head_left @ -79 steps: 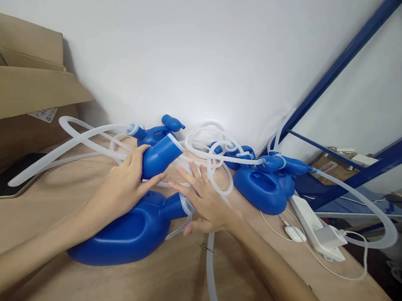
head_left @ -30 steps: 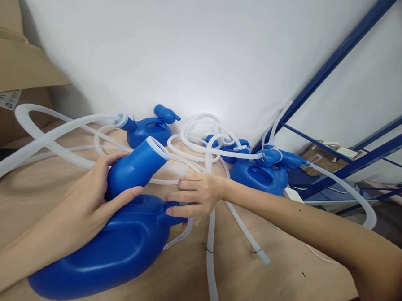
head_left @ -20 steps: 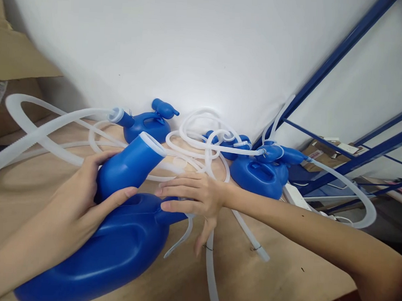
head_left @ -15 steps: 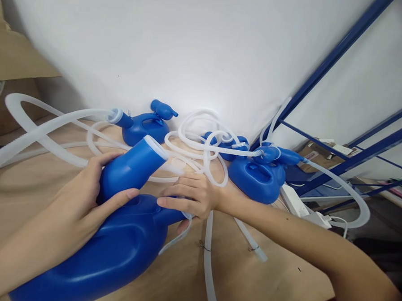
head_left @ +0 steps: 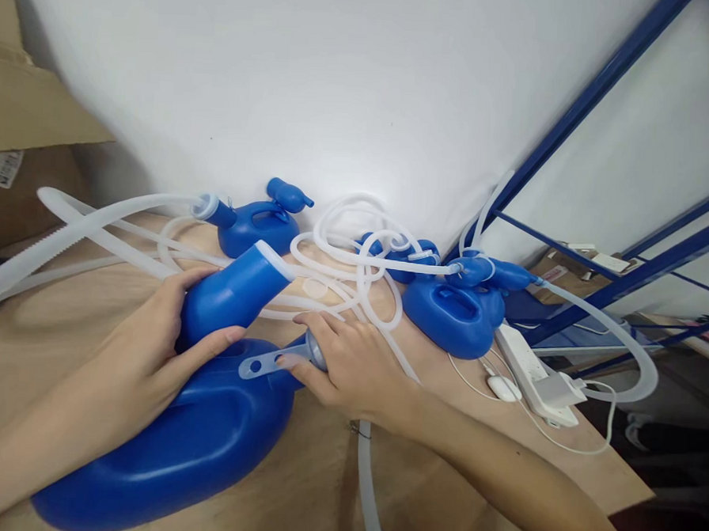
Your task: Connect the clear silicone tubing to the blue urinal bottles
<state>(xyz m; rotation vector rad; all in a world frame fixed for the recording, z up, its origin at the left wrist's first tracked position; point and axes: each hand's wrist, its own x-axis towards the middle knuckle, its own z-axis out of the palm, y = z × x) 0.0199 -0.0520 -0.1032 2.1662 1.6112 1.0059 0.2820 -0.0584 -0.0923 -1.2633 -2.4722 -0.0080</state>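
Note:
A large blue plastic bottle (head_left: 178,446) lies on its side in the foreground. Wrapped round a blue tubular piece with a pale rim (head_left: 234,299), my left hand (head_left: 172,335) keeps it above the bottle, its open end tilted up and right. My right hand (head_left: 337,364) grips a translucent cap at the bottle's neck. From that cap a clear strap with holes (head_left: 266,362) extends left, over the top of the bottle, under the thumb. The neck is mostly hidden by the cap and fingers.
Blue bottles with spouts stand behind at the left (head_left: 258,229) and right (head_left: 450,318). White hoses (head_left: 355,258) coil between them. A power strip (head_left: 532,378) with cables lies at right, beside a blue metal rack (head_left: 577,95). A cardboard box (head_left: 31,193) is at left.
My right hand has turned and shifted slightly right and down. The clear strap, which hung below the neck, now points left across the bottle. The left hand has barely moved.

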